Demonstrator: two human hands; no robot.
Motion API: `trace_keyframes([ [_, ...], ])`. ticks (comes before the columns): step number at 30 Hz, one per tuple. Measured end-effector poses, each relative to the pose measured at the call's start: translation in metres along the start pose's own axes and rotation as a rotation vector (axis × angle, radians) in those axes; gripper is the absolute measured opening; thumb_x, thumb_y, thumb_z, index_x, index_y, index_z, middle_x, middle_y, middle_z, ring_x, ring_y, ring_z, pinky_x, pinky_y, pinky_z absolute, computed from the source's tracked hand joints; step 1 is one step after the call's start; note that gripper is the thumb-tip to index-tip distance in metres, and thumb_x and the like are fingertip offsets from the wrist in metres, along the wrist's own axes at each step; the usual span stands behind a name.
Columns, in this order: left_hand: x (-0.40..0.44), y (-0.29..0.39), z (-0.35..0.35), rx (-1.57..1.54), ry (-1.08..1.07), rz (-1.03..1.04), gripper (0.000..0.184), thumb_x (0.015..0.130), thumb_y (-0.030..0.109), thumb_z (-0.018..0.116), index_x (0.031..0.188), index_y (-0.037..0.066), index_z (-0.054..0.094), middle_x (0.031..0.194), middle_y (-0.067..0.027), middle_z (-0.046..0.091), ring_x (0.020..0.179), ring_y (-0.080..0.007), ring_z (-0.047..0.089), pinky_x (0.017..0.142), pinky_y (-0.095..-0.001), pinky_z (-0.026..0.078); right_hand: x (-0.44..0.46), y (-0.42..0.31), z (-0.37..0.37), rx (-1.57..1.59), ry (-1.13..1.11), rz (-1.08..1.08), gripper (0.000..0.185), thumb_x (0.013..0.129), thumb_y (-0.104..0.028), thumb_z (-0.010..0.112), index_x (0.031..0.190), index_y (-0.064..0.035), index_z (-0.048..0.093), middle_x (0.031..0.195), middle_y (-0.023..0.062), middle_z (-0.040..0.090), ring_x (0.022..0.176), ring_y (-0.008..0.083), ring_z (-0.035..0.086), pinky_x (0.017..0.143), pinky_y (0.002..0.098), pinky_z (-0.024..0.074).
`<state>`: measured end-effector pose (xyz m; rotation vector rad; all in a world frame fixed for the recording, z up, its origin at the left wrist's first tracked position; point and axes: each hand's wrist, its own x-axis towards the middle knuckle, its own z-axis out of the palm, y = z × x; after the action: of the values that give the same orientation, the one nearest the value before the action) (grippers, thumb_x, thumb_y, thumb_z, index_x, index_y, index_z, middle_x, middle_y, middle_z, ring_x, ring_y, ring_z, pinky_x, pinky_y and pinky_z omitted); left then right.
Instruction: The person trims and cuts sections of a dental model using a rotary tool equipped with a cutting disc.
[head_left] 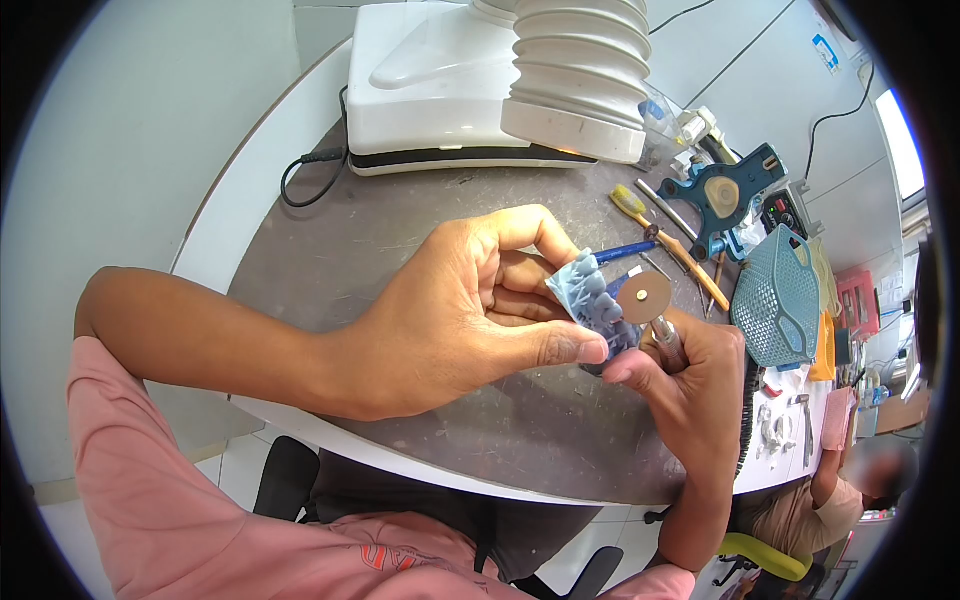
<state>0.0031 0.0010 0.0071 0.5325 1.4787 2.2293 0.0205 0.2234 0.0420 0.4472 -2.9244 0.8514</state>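
Observation:
My left hand [440,320] pinches a light blue, ridged piece with thin struts [583,290], which looks like a 3D-printed resin dental part, between thumb and fingers. My right hand [705,375] is wrapped round a metal rotary handpiece [668,342] tipped with a round brown cutting disc [650,285]. Right beside the blue piece stands the disc; whether they touch I cannot tell. Both hands are close together over the grey-brown bench [480,430], and my right thumb lies near the lower end of the piece. A blue rod [625,252] lies just behind it.
A white ribbed hose [580,70] hangs from above, near a white machine [430,90]. At the right are a wooden-handled brush [690,262], a dark teal articulator-like device [730,190] and a blue-green basket [785,290]. Another person [815,500] sits at far right.

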Motion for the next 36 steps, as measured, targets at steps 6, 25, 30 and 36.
trace_keyframes([
  [6, 0.0003, -0.0004, -0.0002, -0.008, -0.005, 0.002, 0.035, 0.083, 0.001, 0.075, 0.109, 0.001, 0.052, 0.103, -0.0102, 0.067, 0.095, -0.0104, 0.066, 0.084, -0.0237, 0.054, 0.0001, -0.0014, -0.0006, -0.010, -0.006, 0.001, 0.057, 0.067, -0.042, 0.087, 0.058, -0.0027, 0.046, 0.045, 0.0040, 0.034, 0.045, 0.0146, 0.029, 0.042, 0.0311, 0.0265],
  [25, 0.0024, -0.0047, -0.0001, -0.066, -0.035, 0.065, 0.039, 0.084, -0.005, 0.071, 0.115, 0.002, 0.049, 0.118, -0.0129, 0.063, 0.107, -0.0139, 0.063, 0.095, -0.0281, 0.053, 0.0012, -0.0017, -0.0003, -0.055, 0.065, -0.021, 0.056, 0.066, -0.040, 0.088, 0.059, -0.0029, 0.047, 0.045, 0.0031, 0.035, 0.044, 0.0130, 0.029, 0.042, 0.0308, 0.0256],
  [30, 0.0022, -0.0051, -0.0006, -0.008, -0.065, 0.087, 0.040, 0.085, -0.008, 0.067, 0.118, 0.002, 0.047, 0.121, -0.0142, 0.062, 0.110, -0.0148, 0.061, 0.097, -0.0290, 0.052, -0.0002, -0.0031, 0.0004, -0.073, 0.114, -0.064, 0.053, 0.065, -0.039, 0.089, 0.061, -0.0032, 0.050, 0.046, 0.0014, 0.037, 0.044, 0.0113, 0.031, 0.042, 0.0291, 0.0271],
  [36, 0.0025, -0.0049, -0.0004, -0.038, -0.068, 0.084, 0.039, 0.085, -0.009, 0.067, 0.117, 0.002, 0.047, 0.121, -0.0140, 0.062, 0.111, -0.0153, 0.060, 0.097, -0.0293, 0.052, -0.0014, -0.0019, 0.0013, -0.075, 0.138, -0.098, 0.051, 0.064, -0.039, 0.089, 0.064, -0.0026, 0.053, 0.047, 0.0016, 0.038, 0.044, 0.0107, 0.033, 0.042, 0.0289, 0.0284],
])
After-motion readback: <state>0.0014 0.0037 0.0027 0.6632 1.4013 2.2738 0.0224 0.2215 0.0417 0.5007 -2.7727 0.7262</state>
